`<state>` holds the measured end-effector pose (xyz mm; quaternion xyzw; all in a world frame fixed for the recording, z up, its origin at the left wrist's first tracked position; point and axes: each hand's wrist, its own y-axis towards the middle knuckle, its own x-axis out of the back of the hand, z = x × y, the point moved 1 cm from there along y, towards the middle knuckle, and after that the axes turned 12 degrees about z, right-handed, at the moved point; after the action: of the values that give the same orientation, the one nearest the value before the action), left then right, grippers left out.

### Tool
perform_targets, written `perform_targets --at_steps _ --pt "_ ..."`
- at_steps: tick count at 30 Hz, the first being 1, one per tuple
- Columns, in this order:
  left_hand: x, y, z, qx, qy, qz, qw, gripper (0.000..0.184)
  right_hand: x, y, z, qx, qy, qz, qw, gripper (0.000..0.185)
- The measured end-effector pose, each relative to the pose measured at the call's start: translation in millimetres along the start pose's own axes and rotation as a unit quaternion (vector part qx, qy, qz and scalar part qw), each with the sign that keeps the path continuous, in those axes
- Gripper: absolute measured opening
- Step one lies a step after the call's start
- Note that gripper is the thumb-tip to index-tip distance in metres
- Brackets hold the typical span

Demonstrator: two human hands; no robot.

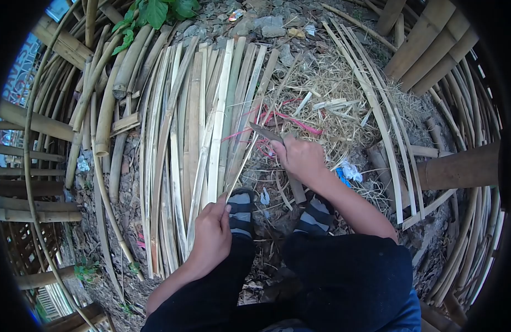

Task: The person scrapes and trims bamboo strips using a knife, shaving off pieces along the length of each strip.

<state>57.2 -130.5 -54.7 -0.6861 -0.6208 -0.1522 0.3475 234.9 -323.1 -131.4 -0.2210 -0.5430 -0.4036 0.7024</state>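
My right hand is closed around a knife; its dark blade points up and left, and the handle is hidden in the fist. Low on the left, my left hand pinches the near end of a thin bamboo strip. That strip slants up and away, its upper part passing close to the blade tip; whether they touch I cannot tell. Left of it, long split bamboo slats lie side by side on the ground. Pink plastic string is strewn beyond the knife.
Pale bamboo shavings heap at the upper right, with several long strips along their right side. Bamboo poles crowd the left. My sandalled feet stand close below my hands. A white and blue wrapper lies by my right forearm.
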Motion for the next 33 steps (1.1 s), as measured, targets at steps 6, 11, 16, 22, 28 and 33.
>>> perform_targets --at_steps 6,11,16,22,28,33 --pt "-4 3 1 0.007 -0.008 0.016 1.0 0.028 6 29 -55 -0.109 -0.016 0.001 0.994 0.058" --pt "-8 5 13 0.067 -0.086 0.039 0.993 0.014 13 14 -15 -0.084 0.076 0.036 0.993 0.057" --pt "-7 9 9 0.06 -0.099 0.011 0.993 0.022 5 -31 58 0.014 0.129 0.137 0.982 0.051" --pt "-7 7 5 0.053 -0.097 0.007 0.994 0.023 -5 -41 67 0.164 0.058 0.022 0.984 0.047" --pt "-3 6 -1 0.054 -0.091 0.004 0.994 0.025 -12 -25 44 0.165 0.025 -0.002 0.986 0.047" --pt "-1 5 -5 0.067 -0.088 0.005 0.994 0.026 -10 -16 30 0.126 -0.002 -0.039 0.991 0.047"
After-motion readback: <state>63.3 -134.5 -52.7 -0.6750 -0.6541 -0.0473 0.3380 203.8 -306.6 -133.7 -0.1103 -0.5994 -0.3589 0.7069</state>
